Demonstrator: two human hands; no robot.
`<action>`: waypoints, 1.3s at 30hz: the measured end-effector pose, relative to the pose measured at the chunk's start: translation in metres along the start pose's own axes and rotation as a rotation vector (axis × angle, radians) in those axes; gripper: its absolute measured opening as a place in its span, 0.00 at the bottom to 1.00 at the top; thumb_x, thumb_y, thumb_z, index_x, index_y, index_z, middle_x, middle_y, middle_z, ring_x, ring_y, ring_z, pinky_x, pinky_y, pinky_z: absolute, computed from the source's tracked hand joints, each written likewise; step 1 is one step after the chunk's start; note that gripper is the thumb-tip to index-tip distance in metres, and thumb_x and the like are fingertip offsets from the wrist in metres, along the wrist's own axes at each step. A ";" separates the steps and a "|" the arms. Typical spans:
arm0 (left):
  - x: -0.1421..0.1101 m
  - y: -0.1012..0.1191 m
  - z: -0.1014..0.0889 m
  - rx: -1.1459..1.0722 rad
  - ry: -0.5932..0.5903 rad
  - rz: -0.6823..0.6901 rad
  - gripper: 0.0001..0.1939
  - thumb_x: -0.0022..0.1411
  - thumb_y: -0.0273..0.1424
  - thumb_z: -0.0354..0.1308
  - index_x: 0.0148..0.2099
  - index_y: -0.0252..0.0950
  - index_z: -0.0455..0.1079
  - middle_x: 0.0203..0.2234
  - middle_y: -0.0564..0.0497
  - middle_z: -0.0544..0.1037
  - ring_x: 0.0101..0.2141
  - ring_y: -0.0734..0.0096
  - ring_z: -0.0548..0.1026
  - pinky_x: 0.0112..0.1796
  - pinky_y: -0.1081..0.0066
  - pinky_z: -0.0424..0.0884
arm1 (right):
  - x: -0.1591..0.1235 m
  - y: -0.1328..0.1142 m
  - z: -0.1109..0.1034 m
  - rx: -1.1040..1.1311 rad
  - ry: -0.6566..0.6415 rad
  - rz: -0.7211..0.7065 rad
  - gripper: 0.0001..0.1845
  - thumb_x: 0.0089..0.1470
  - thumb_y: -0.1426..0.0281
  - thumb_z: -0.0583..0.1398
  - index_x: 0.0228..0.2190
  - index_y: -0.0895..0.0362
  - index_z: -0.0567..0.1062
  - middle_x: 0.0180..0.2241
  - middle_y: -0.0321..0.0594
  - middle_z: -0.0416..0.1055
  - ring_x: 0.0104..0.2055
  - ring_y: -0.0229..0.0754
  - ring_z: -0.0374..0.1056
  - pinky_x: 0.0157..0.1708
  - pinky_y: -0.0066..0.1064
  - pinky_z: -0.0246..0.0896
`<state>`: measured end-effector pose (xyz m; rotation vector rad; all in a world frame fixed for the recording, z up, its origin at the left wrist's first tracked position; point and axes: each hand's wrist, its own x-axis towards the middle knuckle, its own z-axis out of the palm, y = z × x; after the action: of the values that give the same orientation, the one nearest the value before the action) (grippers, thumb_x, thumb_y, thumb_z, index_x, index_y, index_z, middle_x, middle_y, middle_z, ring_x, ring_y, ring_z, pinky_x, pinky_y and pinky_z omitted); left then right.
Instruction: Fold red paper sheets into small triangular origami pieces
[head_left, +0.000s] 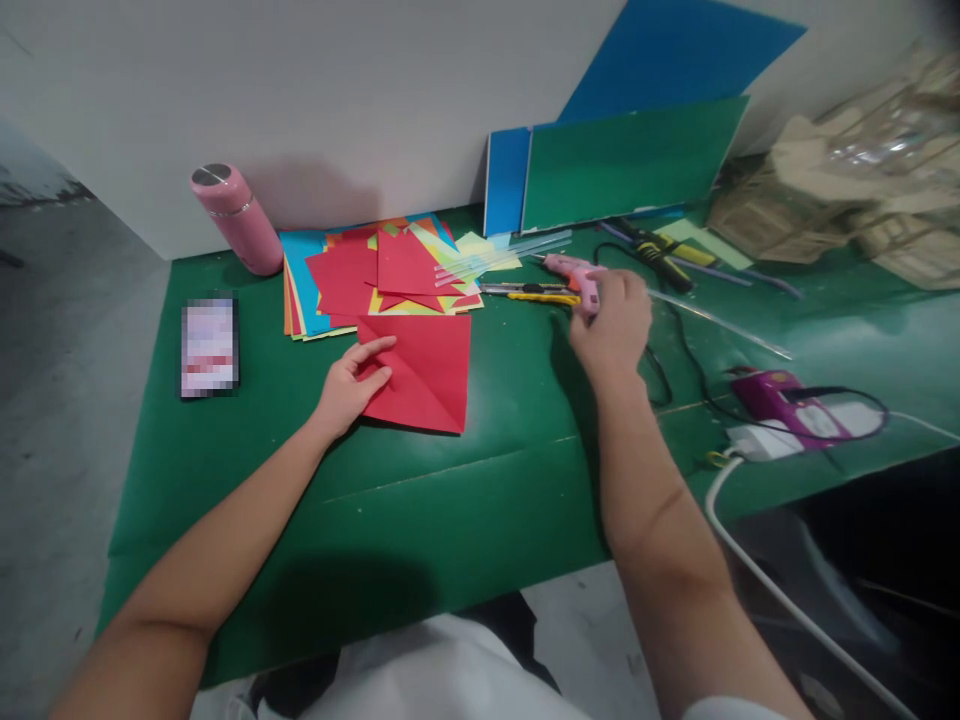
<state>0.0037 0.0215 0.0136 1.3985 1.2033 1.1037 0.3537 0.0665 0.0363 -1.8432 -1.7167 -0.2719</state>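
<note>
My left hand (351, 383) rests with fingers stretched flat on the left edge of a folded red paper sheet (424, 372) lying on the green table (420, 510). My right hand (611, 322) is closed around the handle of a pink glue gun (571, 272), whose nozzle points left near a yellow utility knife (534, 292). A stack of coloured paper sheets (375, 275), red ones on top, lies just behind the folded sheet. Clear glue sticks (502, 255) lie across the stack's right side.
A pink bottle (238, 218) lies at the back left, a phone (208, 347) in front of it. Blue and green boards (622, 165) lean on the wall. A purple device (780, 397) on a white power strip, black cables and brown packaging (840, 190) fill the right.
</note>
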 end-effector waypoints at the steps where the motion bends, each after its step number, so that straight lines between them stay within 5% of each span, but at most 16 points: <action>1: 0.000 -0.001 0.000 -0.003 0.004 0.006 0.23 0.53 0.36 0.65 0.52 0.40 0.75 0.48 0.46 0.76 0.48 0.60 0.73 0.55 0.57 0.65 | -0.003 -0.014 -0.004 0.063 -0.034 -0.075 0.25 0.50 0.74 0.56 0.51 0.59 0.69 0.52 0.54 0.68 0.52 0.55 0.64 0.51 0.47 0.61; 4: 0.000 -0.004 0.000 -0.003 0.047 0.019 0.24 0.53 0.36 0.65 0.53 0.39 0.74 0.50 0.45 0.75 0.51 0.58 0.72 0.56 0.56 0.64 | -0.019 -0.057 -0.010 0.302 -0.372 -0.293 0.32 0.52 0.76 0.55 0.59 0.54 0.62 0.46 0.46 0.73 0.41 0.47 0.71 0.41 0.39 0.68; 6: -0.002 -0.006 0.001 -0.015 0.085 0.020 0.25 0.54 0.36 0.65 0.55 0.39 0.73 0.50 0.45 0.75 0.51 0.58 0.72 0.56 0.56 0.64 | -0.030 -0.078 -0.009 0.380 -0.531 -0.448 0.36 0.53 0.77 0.54 0.63 0.51 0.57 0.48 0.44 0.73 0.43 0.47 0.73 0.41 0.37 0.69; 9: -0.004 -0.008 0.003 -0.015 0.131 0.035 0.25 0.54 0.36 0.66 0.55 0.41 0.72 0.52 0.45 0.74 0.55 0.57 0.70 0.57 0.56 0.64 | -0.044 -0.093 -0.005 0.493 -0.599 -0.654 0.37 0.54 0.79 0.52 0.64 0.49 0.56 0.56 0.45 0.69 0.51 0.49 0.71 0.46 0.39 0.69; 14: -0.007 -0.008 0.005 0.044 0.211 0.012 0.25 0.54 0.32 0.65 0.55 0.43 0.72 0.55 0.47 0.72 0.61 0.55 0.64 0.61 0.53 0.58 | -0.053 -0.090 -0.002 0.650 -0.551 -0.546 0.46 0.54 0.79 0.53 0.68 0.46 0.41 0.62 0.45 0.62 0.51 0.46 0.72 0.45 0.40 0.71; 20: -0.014 0.002 0.013 0.027 0.227 -0.055 0.21 0.54 0.32 0.64 0.52 0.41 0.74 0.52 0.47 0.75 0.59 0.56 0.66 0.60 0.53 0.60 | -0.056 -0.090 -0.011 0.669 -0.664 -0.673 0.29 0.56 0.80 0.52 0.55 0.47 0.71 0.55 0.42 0.70 0.57 0.47 0.65 0.54 0.44 0.64; 24: -0.029 0.007 0.024 -0.078 0.284 -0.075 0.16 0.53 0.34 0.64 0.46 0.38 0.75 0.47 0.46 0.77 0.49 0.61 0.74 0.54 0.58 0.68 | -0.058 -0.091 -0.010 0.913 -0.763 -0.366 0.14 0.61 0.64 0.56 0.40 0.50 0.81 0.45 0.42 0.76 0.47 0.45 0.72 0.48 0.39 0.67; 27: -0.040 0.010 0.030 -0.120 0.309 -0.049 0.14 0.52 0.36 0.66 0.42 0.37 0.75 0.40 0.47 0.79 0.43 0.63 0.76 0.48 0.61 0.72 | -0.061 -0.094 -0.002 1.093 -0.769 0.036 0.20 0.54 0.51 0.61 0.29 0.53 0.81 0.35 0.41 0.78 0.36 0.44 0.73 0.40 0.37 0.69; 30: -0.044 0.014 0.026 -0.061 0.194 0.017 0.20 0.48 0.37 0.69 0.44 0.38 0.76 0.43 0.46 0.78 0.45 0.59 0.75 0.49 0.59 0.71 | -0.061 -0.100 0.008 1.218 -0.765 0.325 0.24 0.43 0.45 0.65 0.25 0.55 0.80 0.26 0.39 0.76 0.29 0.41 0.71 0.36 0.35 0.69; 33: -0.039 0.016 0.015 0.083 0.147 0.083 0.20 0.46 0.39 0.70 0.43 0.39 0.78 0.46 0.45 0.77 0.51 0.55 0.73 0.51 0.59 0.69 | -0.057 -0.105 0.011 1.202 -0.728 0.370 0.27 0.39 0.43 0.66 0.22 0.55 0.78 0.21 0.38 0.73 0.24 0.38 0.67 0.31 0.33 0.67; 39: -0.028 0.012 -0.003 -0.155 0.015 -0.120 0.26 0.60 0.54 0.54 0.34 0.36 0.76 0.33 0.45 0.80 0.34 0.63 0.77 0.35 0.65 0.74 | -0.052 -0.106 0.003 1.090 -0.782 0.195 0.25 0.43 0.46 0.65 0.18 0.56 0.73 0.19 0.35 0.69 0.22 0.36 0.63 0.25 0.29 0.59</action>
<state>-0.0002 -0.0070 0.0247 1.1868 1.1709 1.1009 0.2436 0.0229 0.0370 -1.2517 -1.5506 1.3528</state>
